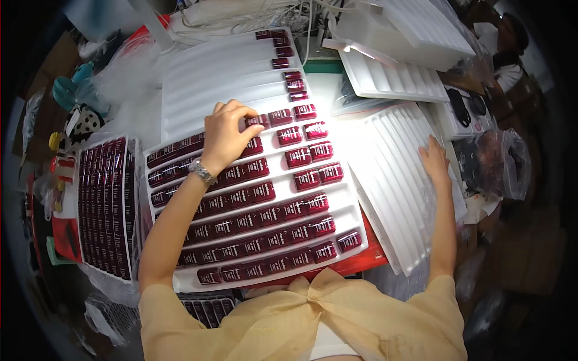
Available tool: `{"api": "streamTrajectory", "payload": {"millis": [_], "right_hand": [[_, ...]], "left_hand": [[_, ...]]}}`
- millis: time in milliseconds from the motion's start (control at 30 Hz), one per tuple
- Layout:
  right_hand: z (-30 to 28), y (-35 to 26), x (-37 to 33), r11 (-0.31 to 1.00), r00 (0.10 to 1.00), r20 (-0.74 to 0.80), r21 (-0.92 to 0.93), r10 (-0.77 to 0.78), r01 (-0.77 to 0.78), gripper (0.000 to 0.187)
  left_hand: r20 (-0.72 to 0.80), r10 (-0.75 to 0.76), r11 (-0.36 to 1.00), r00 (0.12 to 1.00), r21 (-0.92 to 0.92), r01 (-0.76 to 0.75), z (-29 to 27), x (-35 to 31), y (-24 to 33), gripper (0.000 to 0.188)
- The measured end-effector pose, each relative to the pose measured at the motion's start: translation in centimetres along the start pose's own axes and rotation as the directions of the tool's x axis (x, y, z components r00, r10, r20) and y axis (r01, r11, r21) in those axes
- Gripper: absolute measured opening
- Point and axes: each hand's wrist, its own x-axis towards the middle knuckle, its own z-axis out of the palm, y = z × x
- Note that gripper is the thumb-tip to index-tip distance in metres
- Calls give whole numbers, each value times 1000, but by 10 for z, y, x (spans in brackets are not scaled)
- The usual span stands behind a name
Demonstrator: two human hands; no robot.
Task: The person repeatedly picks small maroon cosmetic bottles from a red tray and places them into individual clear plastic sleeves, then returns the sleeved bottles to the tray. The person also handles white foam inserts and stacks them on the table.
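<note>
My left hand [226, 135], with a metal watch [202, 171] at the wrist, reaches over the middle of a white ribbed tray [355, 210]. Its thumb and forefinger are closed around a small dark red glossy block [257, 121] with pale print, at the end of a row. Rows of the same kind of block [253, 243] lie in the tray's grooves, and part of them is hidden under my hand and forearm. Off to the right, my right hand [435, 159] lies with fingers apart on the far edge of a stack of white ribbed trays [391, 180].
Beyond the filled tray lies another white tray [198, 78] with blocks only along its right side. A packed tray [105, 204] stands at the left. White trays [394, 78] and a white plastic bin [385, 33] sit at the back right. Cables [241, 21] run along the back.
</note>
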Motion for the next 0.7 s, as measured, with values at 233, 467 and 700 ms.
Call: {"api": "streamTrajectory", "payload": {"millis": [233, 467, 700], "right_hand": [[3, 20, 13, 936, 962, -124, 232, -243, 266, 22], [-44, -64, 3, 386, 994, -83, 916, -77, 106, 25], [-114, -222, -57, -116, 808, -7, 990, -590, -75, 23]], "left_hand": [[-154, 53, 996, 987, 84, -40, 2, -8, 10, 29], [15, 121, 990, 992, 77, -122, -27, -44, 11, 28], [-19, 166, 937, 986, -310, -163, -32, -53, 43, 33]]}}
